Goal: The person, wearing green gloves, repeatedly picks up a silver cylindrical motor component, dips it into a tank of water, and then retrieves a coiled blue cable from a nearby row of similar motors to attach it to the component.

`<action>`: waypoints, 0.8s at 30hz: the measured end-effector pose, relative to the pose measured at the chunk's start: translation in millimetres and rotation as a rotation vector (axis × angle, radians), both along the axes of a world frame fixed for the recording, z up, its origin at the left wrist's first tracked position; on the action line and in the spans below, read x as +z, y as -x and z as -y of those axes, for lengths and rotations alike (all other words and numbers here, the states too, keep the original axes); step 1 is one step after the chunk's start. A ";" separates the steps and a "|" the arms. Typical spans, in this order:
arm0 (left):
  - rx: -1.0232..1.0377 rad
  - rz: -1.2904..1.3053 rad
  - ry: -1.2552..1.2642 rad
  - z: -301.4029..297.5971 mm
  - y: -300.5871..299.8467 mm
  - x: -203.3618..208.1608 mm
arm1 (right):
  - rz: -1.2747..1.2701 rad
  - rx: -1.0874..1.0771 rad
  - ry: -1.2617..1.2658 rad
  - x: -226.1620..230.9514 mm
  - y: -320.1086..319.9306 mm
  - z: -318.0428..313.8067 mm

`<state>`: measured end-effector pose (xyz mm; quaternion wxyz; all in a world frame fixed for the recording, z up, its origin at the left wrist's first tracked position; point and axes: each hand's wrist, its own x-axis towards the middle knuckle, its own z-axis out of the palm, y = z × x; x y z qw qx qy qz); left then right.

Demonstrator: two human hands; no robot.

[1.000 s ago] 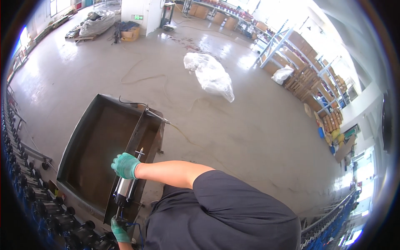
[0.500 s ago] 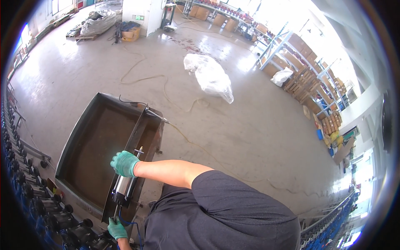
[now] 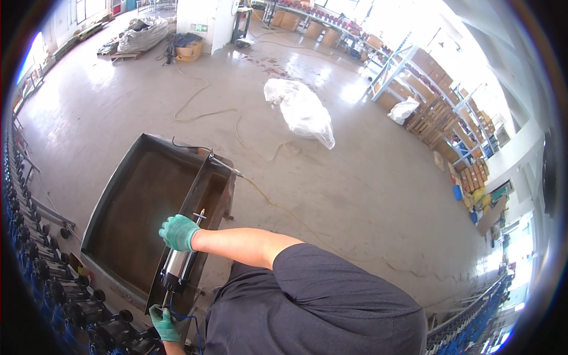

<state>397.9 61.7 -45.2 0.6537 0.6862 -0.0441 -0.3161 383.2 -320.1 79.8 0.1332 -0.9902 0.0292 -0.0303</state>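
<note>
A silver metal cylinder (image 3: 176,263) with a black end lies lengthwise over the narrow side section of a dark metal tank (image 3: 94,222). My right hand (image 3: 178,232), in a green glove, is closed around the cylinder's upper part. Beyond that hand, a thin rod with a short crossbar (image 3: 200,215) and a brass-coloured tip sticks out. At the near end, a slim rod (image 3: 168,297) comes out of the black end, and my gloved left hand (image 3: 162,321) is closed on it, its fingers partly hidden. A blue hose (image 3: 188,317) runs beside the left hand.
Brownish liquid seems to fill the tank. A clamp-like fitting (image 3: 225,164) on its far edge joins a yellowish hose (image 3: 272,202) trailing over the floor. Rows of black-and-blue wheeled equipment (image 3: 71,296) crowd the left. A white plastic sheet (image 3: 302,112) lies ahead; shelving with cartons (image 3: 423,83) stands right.
My left hand has turned slightly and shifted its fingers on the near rod. My right hand stays on the cylinder. The whole view has moved a little.
</note>
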 end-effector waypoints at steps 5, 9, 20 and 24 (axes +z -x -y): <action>-0.046 0.052 -0.030 -10.1 -5.2 9.8 | 0.022 0.004 -0.008 -5.5 -0.5 -1.3; -0.298 -0.242 -0.255 -5.7 -32.7 33.3 | 0.018 0.011 0.006 -4.0 0.3 0.2; -0.119 0.853 -0.986 14.8 -4.6 8.8 | 0.026 0.010 -0.002 -3.3 -0.8 0.7; -0.254 -0.191 -0.426 4.4 -17.5 34.1 | 0.026 0.050 -0.014 1.5 0.0 -1.0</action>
